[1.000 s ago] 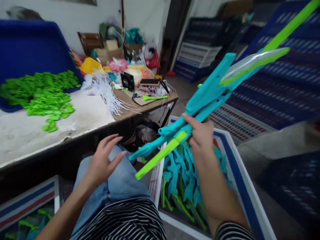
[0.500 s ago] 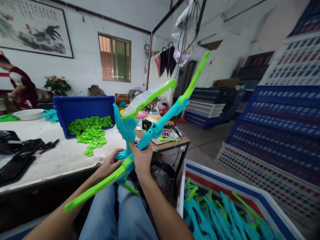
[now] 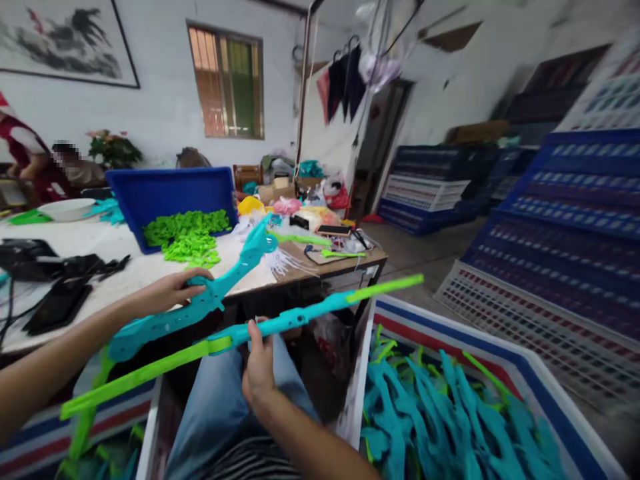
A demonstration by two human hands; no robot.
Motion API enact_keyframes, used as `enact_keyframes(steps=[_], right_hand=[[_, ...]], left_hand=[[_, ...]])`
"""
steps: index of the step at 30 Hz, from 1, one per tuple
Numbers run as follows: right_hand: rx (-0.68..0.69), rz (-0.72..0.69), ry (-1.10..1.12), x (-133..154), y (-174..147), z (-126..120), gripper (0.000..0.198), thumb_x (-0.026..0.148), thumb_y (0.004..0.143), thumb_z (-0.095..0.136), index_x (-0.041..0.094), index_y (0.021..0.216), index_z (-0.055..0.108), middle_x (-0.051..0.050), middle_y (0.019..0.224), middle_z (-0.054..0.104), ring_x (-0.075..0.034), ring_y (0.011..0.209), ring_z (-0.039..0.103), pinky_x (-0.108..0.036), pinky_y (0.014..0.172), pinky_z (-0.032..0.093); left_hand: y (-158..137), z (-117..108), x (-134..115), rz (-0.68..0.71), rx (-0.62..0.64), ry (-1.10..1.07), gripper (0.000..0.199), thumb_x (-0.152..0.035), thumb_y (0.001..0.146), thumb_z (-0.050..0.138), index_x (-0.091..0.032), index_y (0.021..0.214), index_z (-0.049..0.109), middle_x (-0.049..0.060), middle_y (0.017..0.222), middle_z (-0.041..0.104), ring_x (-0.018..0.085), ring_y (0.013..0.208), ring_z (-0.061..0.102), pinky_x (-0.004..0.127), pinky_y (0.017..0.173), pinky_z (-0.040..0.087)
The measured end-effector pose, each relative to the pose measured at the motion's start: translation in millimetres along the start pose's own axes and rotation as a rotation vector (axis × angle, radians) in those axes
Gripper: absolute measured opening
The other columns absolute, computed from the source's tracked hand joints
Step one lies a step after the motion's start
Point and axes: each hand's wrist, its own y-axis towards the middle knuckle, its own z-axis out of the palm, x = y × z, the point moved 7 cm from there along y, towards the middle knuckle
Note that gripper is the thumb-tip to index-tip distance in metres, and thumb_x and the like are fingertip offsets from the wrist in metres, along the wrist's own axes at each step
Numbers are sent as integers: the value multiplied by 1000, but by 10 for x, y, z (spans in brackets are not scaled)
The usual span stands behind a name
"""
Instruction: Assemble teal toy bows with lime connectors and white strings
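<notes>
My left hand is closed around the middle of a turquoise plastic bow-shaped piece, held tilted up to the right. A green arm hangs from this piece's lower end; another green strip shows at its upper end. My right hand grips a second turquoise bow-shaped piece at its middle, with thumb on top. That one has long green arms at both ends and lies nearly level above my lap. The two pieces are apart, the left one higher and farther away.
A white-framed striped bin of similar pieces stands at the right, another bin at lower left. On the table, a blue crate spills green parts. Stacked crates line the right side. A person is at far left.
The two pieces, close together and crossing before, are now apart. My left hand moved left with its piece; my right hand lowered the other, turning it flatter. The view tilted slightly down.
</notes>
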Motion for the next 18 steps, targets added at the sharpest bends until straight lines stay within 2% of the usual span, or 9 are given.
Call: enact_keyframes(steps=[3, 5, 9, 11, 13, 14, 15, 16, 18], right_hand=[[-22, 329, 52, -721, -282, -302, 44, 50, 67, 71, 26, 98, 52, 2, 84, 64, -19, 81, 63, -32, 66, 54], [7, 482, 130, -1025, -440, -352, 43, 45, 62, 77, 23, 91, 53, 2, 78, 63, -18, 75, 63, -32, 66, 55], [85, 718, 176, -1382, -618, -318, 33, 33, 62, 79, 17, 83, 58, -2, 84, 67, -16, 76, 66, -31, 74, 54], [128, 879, 99, -1501, -759, -349, 35, 42, 69, 74, 16, 86, 60, -4, 83, 67, -16, 69, 67, -31, 70, 54], [275, 1007, -33, -1518, -963, -375, 46, 59, 70, 66, 16, 83, 60, -4, 74, 66, -18, 60, 66, -34, 62, 53], [412, 988, -129, -1459, -1043, -366, 51, 66, 69, 62, 16, 78, 60, -3, 69, 64, -19, 58, 65, -35, 59, 53], [562, 899, -239, -1352, -1087, -345, 54, 70, 69, 59, 17, 73, 61, -3, 65, 63, -20, 59, 65, -36, 59, 53], [693, 760, -343, -1207, -1091, -315, 53, 70, 70, 57, 17, 69, 62, -3, 64, 63, -21, 63, 65, -38, 63, 53], [827, 466, -487, -865, -970, -269, 42, 60, 74, 60, 19, 72, 67, -5, 75, 68, -24, 85, 66, -44, 83, 50]], left_hand=[[63, 402, 191, 23, 141, 66, 45, -55, 73, 55, -21, 103, 63, 3, 85, 64, 18, 71, 55, 27, 64, 48], [152, 670, 358, 33, 219, 73, 44, -53, 73, 53, -20, 101, 64, 5, 91, 66, 19, 78, 56, 27, 70, 47], [373, 1157, 706, 15, 367, 80, 48, -52, 74, 49, -17, 104, 63, 7, 101, 65, 22, 89, 58, 29, 80, 45], [479, 1358, 849, -14, 414, 80, 51, -51, 74, 47, -17, 110, 61, 8, 107, 64, 23, 92, 57, 29, 82, 45], [560, 1526, 979, -59, 438, 64, 56, -51, 75, 47, -17, 118, 56, 8, 113, 62, 23, 93, 57, 29, 82, 45], [588, 1596, 1047, -85, 439, 53, 60, -51, 75, 47, -16, 123, 53, 9, 115, 61, 23, 94, 57, 29, 82, 45], [607, 1652, 1119, -115, 427, 41, 64, -51, 75, 47, -15, 128, 49, 10, 116, 60, 23, 95, 57, 29, 83, 45], [618, 1695, 1198, -149, 403, 30, 70, -52, 74, 47, -13, 133, 44, 11, 117, 59, 23, 96, 57, 30, 83, 45], [615, 1745, 1371, -235, 331, 10, 81, -56, 75, 48, -9, 139, 34, 12, 115, 59, 24, 96, 57, 31, 82, 47]])
